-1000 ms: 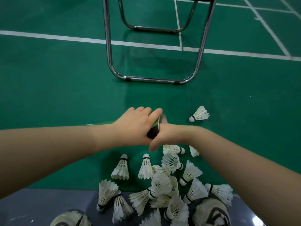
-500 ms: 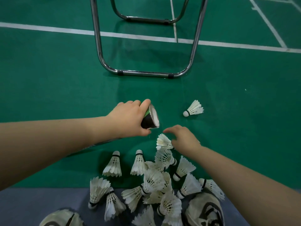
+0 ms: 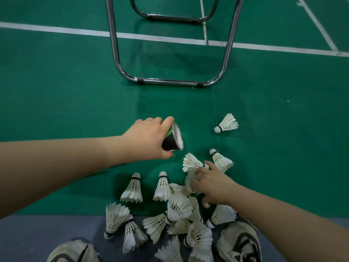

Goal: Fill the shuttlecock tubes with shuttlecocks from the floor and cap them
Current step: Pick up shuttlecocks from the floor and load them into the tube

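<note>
Head view. The left hand point(image 3: 145, 140) is wrapped around the tube point(image 3: 172, 138) near its open end. The tube is held low over the green floor point(image 3: 56, 91), its mouth tilted toward the right and uncapped. What is inside cannot be read from here.

The right hand point(image 3: 213, 183) lies on the top of the shuttlecock pile point(image 3: 177, 208), fingers bent down into the feathers. The index tip sits at the cork end of the top shuttlecock point(image 3: 191, 162). Whether the grip is closed cannot be told; the fingers hide it.

Judgement — step in hand: take one shuttlecock and feed it to the tube.
- Pinch at the cork, not the skirt (feathers look easy to crush).
- Lift it free of its neighbours before moving.
- Enter cork first, in line with the tube's axis — the mouth is just beside the pick.

Two more shuttlecocks lie apart: a stray one point(image 3: 226, 123) beyond the pile, a nearer one point(image 3: 220, 159) beside the right hand. A chair frame point(image 3: 170, 82) stands well beyond.
</note>
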Tool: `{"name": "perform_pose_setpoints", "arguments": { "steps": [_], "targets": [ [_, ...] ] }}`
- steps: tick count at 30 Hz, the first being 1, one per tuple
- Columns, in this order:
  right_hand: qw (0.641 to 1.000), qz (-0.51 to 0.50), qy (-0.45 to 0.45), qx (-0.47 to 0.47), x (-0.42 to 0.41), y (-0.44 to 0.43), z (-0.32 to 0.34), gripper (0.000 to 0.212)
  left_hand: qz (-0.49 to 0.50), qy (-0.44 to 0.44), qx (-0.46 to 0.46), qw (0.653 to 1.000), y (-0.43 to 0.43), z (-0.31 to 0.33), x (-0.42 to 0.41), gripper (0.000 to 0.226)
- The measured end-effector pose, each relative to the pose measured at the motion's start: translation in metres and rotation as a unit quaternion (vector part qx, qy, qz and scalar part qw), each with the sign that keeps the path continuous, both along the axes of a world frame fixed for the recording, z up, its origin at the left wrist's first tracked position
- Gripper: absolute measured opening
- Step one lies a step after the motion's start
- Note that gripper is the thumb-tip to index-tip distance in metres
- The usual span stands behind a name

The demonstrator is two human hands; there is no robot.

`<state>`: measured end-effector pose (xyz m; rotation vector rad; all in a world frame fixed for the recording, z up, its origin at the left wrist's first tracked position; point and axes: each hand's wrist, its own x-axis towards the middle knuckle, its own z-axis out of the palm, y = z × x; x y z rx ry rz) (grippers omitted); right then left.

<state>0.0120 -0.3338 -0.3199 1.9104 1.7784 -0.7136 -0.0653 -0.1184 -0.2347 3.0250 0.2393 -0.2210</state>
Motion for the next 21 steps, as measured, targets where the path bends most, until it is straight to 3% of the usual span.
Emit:
{"name": "perform_pose_setpoints", "arguments": {
  "steps": [2,5,7,10,13,15,18,21],
  "targets": [
    [0.998,-0.026,-0.032,0.047,0.001,-0.001,-0.003,0.02,-0.002,0.0,-0.001,1.0,-0.001,0.0,-0.001,0.083],
    [0.966,-0.195,0.013,0.166,0.001,0.007,0.01,0.018,-0.004,-0.004,0.001,1.0,-0.001,0.001,-0.003,0.083],
    [0.898,-0.341,0.08,0.267,0.003,0.018,0.026,0.024,-0.003,-0.004,0.003,1.0,-0.001,0.002,-0.004,0.084],
    [0.752,-0.493,0.152,0.411,0.009,0.039,0.05,0.039,0.0,-0.006,0.005,1.0,0.0,0.004,-0.005,0.084],
    [0.624,-0.561,0.219,0.499,0.009,0.06,0.07,0.043,0.008,-0.012,0.0,1.0,0.002,0.007,-0.006,0.082],
    [0.574,-0.569,0.242,0.537,0.006,0.069,0.081,0.043,0.012,-0.017,-0.003,1.0,0.004,0.009,-0.007,0.082],
    [0.562,-0.565,0.308,0.52,-0.003,0.077,0.092,0.038,0.012,-0.025,-0.013,1.0,0.003,0.01,-0.01,0.079],
    [0.573,-0.596,0.44,0.35,-0.013,0.089,0.103,0.041,0.014,-0.037,-0.018,0.999,0.005,0.012,-0.011,0.078]
  ]
}}
